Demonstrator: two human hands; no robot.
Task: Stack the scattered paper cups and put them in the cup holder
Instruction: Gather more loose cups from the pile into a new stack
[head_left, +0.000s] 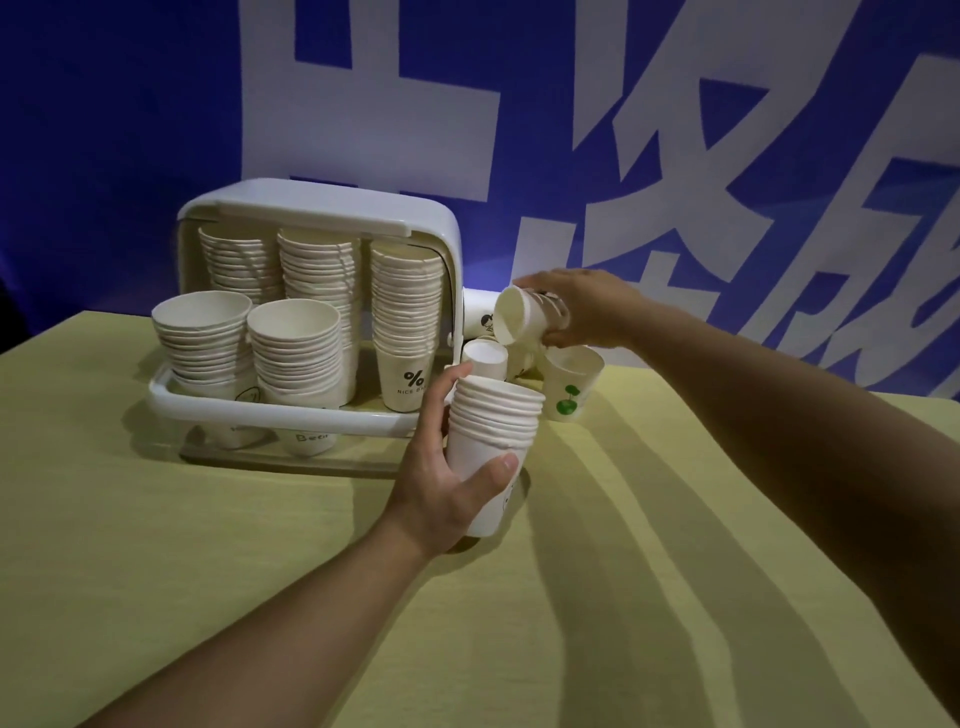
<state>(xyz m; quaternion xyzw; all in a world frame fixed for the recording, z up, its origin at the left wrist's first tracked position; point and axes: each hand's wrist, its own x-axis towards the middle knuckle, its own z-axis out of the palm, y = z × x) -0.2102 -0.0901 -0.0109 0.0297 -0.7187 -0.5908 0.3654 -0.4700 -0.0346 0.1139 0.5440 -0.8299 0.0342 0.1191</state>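
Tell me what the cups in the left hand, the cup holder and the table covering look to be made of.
Stack of cups held by the left hand: thin matte white paper, judging by the rolled rims and nested edges.
Cup holder: smooth, slightly glossy white plastic, probably moulded, with rounded corners.
Table covering: pale yellow with a matte, fine weave-like texture, likely cloth, though that is uncertain.

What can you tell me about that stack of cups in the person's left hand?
The stack of cups is a handful of plain white paper cups nested one inside another, their rolled rims forming tight rings near the top. It stands roughly upright, mouth up, just in front of the cup holder. The left hand grips it, thumb across the near side and fingers round the back. A small dark print shows low on the outer cup.
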